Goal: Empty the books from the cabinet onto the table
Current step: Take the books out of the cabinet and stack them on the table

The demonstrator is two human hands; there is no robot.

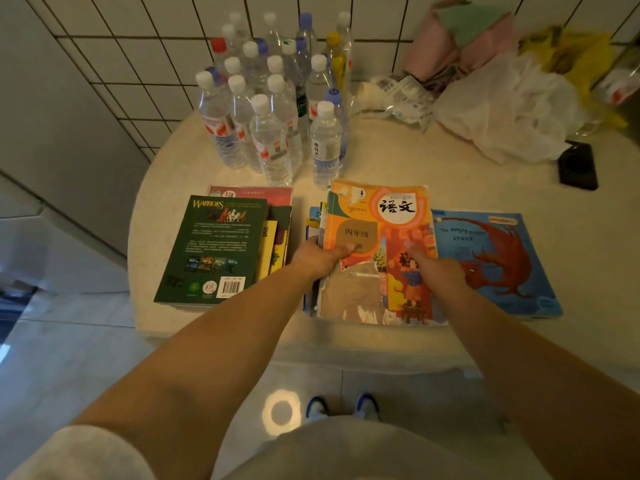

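Observation:
An orange textbook [384, 216] tops a middle stack of books on the round pale table [381, 161]. My left hand [320, 258] grips the stack's left edge, thumb on the orange cover. My right hand [434, 266] rests flat on the cover's right side, fingers together. A green Warriors book [211, 251] tops another stack to the left, with a red book [252, 194] under it. A blue book with a red dragon [498, 261] lies to the right, partly under the orange one. The cabinet is not in view.
Several clear water bottles [273, 98] crowd the table's far left. White plastic bags [502, 109], pink wrapping [457, 39] and a yellow bag [575, 53] lie at the far right. A black phone [578, 166] sits near the right edge. A tiled wall is behind.

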